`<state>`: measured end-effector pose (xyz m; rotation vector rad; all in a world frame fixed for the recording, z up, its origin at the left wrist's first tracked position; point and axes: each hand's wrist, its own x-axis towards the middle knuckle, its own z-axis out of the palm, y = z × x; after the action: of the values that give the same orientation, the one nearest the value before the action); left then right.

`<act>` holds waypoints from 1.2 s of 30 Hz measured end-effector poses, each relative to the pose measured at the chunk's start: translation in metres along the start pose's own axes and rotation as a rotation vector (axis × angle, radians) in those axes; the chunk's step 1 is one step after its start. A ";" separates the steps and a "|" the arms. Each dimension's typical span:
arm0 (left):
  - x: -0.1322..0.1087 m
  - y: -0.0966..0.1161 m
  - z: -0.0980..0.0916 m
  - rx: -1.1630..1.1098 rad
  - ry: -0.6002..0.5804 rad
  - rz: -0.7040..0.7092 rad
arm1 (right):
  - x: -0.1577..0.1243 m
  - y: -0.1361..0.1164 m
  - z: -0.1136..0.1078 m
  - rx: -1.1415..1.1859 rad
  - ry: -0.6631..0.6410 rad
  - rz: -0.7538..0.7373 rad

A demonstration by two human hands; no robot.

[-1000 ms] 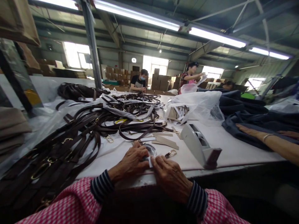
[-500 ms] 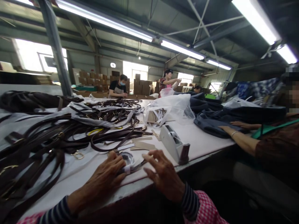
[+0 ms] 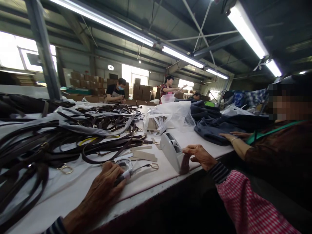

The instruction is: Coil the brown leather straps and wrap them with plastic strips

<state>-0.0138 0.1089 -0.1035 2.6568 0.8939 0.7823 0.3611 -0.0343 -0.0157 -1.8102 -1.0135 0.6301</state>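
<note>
On the near table edge, my left hand (image 3: 107, 182) is closed around a dark coiled strap (image 3: 119, 179), pressing it to the surface. Clear or white wrapping (image 3: 126, 164) shows around the coil, and a gold-coloured clasp (image 3: 154, 166) sticks out to its right. My right hand (image 3: 201, 156) is at the front of a grey tape dispenser (image 3: 168, 148), thumb and forefinger pinched at the tape end; the tape itself is hardly visible. Flat beige pieces (image 3: 145, 155) lie between the strap and the dispenser.
Dark brown straps with metal fittings (image 3: 48, 136) are heaped on the left. Behind the dispenser sits a clear plastic bag (image 3: 170, 113). Dark blue fabric (image 3: 212, 130) lies at right under a co-worker's hands (image 3: 230, 136). Two people stand across the table, with cartons behind.
My right hand has left the strap and moved right to the tape dispenser. The strap's clasp now shows. My left hand still holds the coil, and the view has shifted slightly right.
</note>
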 end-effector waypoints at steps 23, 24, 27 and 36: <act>0.043 0.043 -0.057 -0.758 -0.023 -0.458 | -0.046 0.047 0.041 0.423 0.338 -0.096; 0.045 0.049 -0.059 -0.813 -0.013 -0.476 | -0.045 0.051 0.039 0.398 0.341 -0.099; 0.046 0.062 -0.063 -0.903 0.005 -0.502 | -0.047 0.064 0.031 0.312 0.335 -0.084; 0.036 0.090 -0.040 -0.656 0.045 -0.393 | -0.099 0.002 0.099 0.571 -0.128 -0.197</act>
<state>0.0326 0.0617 -0.0218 1.8360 0.9283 0.8515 0.2337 -0.0719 -0.0607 -1.1698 -0.9588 0.8214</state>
